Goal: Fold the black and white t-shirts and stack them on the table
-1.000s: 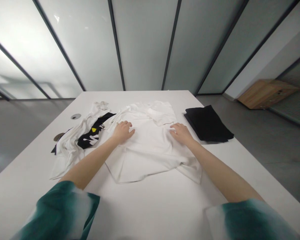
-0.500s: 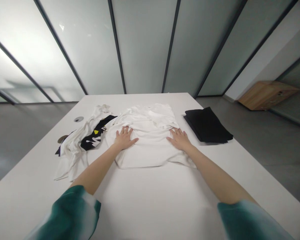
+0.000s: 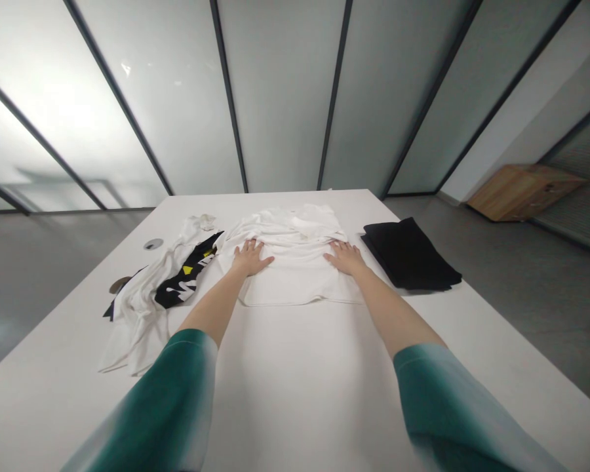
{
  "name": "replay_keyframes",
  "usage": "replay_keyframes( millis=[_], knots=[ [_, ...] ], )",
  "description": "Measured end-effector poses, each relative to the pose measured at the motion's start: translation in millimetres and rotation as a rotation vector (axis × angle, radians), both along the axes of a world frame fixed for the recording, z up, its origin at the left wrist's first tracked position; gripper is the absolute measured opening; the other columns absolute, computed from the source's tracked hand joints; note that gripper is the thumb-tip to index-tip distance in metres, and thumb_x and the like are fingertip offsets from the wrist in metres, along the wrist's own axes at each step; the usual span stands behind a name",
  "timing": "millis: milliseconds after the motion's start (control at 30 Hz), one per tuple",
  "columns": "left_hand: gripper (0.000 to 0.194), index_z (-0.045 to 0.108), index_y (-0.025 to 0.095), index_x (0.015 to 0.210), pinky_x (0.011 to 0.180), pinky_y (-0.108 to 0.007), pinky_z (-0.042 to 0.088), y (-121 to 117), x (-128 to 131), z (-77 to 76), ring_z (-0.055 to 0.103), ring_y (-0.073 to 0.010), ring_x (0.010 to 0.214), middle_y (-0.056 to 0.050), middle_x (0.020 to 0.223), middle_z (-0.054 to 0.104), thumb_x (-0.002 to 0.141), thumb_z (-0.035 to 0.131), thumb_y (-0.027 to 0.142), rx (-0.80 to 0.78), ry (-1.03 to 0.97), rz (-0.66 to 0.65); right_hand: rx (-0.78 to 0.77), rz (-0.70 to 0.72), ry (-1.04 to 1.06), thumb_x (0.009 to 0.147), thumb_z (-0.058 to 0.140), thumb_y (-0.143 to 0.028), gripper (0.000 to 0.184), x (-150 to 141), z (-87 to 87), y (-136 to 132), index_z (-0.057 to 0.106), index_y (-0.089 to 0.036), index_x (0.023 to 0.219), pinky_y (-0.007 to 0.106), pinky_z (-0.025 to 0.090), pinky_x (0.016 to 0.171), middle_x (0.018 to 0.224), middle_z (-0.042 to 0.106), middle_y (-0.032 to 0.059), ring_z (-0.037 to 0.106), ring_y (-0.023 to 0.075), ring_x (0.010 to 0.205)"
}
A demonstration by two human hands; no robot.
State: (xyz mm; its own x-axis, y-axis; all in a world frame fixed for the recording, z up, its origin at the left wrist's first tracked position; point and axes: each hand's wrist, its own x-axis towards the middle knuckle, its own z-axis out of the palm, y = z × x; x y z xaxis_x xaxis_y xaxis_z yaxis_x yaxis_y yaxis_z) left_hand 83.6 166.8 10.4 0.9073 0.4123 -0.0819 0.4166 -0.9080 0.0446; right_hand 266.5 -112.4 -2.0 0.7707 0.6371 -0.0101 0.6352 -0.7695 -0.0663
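A white shirt-like garment lies spread on the white table, its near part fairly smooth and its far part bunched in folds. On its left side my left hand rests flat, fingers spread and pointing away from me. My right hand presses flat on the right side in the same way. Neither hand grips the cloth. Left of the garment lies a crumpled white cloth with a black printed piece bearing white and yellow marks.
A stack of folded black cloth or sheets lies on the right of the table. At the left are a small grey disc and a brownish round thing, partly covered. A wooden cabinet stands on the floor beyond, near frosted glass panels.
Both hands have slid farther from me, pushing the garment with them. Its near edge now lies farther away, and the far folds are more bunched. My sleeves have come further into view.
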Motion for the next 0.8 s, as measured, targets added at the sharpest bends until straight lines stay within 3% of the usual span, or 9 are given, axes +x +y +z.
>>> replay_keyframes(
  millis=[167,333,567,800],
  knots=[
    [0.072,0.041,0.021,0.149,0.117,-0.05,0.023,-8.3,-5.4,6.0,0.022,-0.0317,0.15,-0.013,0.163,0.027,0.092,0.035,0.065,0.069,-0.113,0.001,0.044,0.019,-0.104,0.098,0.039,-0.051,0.062,-3.3,3.7,-0.3,0.045,-0.013,0.146,0.049,0.029,0.111,0.151,0.044,0.0196,0.04,0.033,0.138],
    [0.062,0.054,0.02,0.136,0.112,-0.047,0.033,-24.1,-45.6,8.8,0.042,-0.0329,0.137,-0.015,0.147,0.049,0.09,0.045,0.06,0.117,-0.162,0.044,0.026,0.05,-0.177,0.098,0.04,-0.043,0.047,-35.9,4.9,-23.8,0.059,-0.015,0.131,0.046,0.037,0.105,0.14,0.055,0.019,0.051,0.032,0.127],
    [0.05,0.054,0.022,0.136,0.111,-0.039,0.039,-37.5,-127.8,5.4,0.049,-0.0272,0.131,-0.01,0.145,0.052,0.087,0.047,0.03,0.013,-0.167,-0.01,-0.016,0.088,-0.08,0.099,0.034,-0.047,0.058,-87.5,-11.5,-79.1,0.045,-0.017,0.147,0.05,0.027,0.116,0.157,0.038,0.0168,0.034,0.0324,0.144],
    [0.041,0.064,0.02,0.116,0.098,-0.035,0.047,-46.4,-173.3,12.8,0.062,-0.0258,0.109,-0.01,0.112,0.069,0.079,0.048,0.021,-0.024,-0.185,-0.006,-0.037,0.082,-0.055,0.099,0.034,-0.051,0.061,-118.6,-11.9,-111.9,0.044,-0.017,0.148,0.051,0.026,0.117,0.158,0.036,0.0164,0.032,0.0321,0.146]
  ],
)
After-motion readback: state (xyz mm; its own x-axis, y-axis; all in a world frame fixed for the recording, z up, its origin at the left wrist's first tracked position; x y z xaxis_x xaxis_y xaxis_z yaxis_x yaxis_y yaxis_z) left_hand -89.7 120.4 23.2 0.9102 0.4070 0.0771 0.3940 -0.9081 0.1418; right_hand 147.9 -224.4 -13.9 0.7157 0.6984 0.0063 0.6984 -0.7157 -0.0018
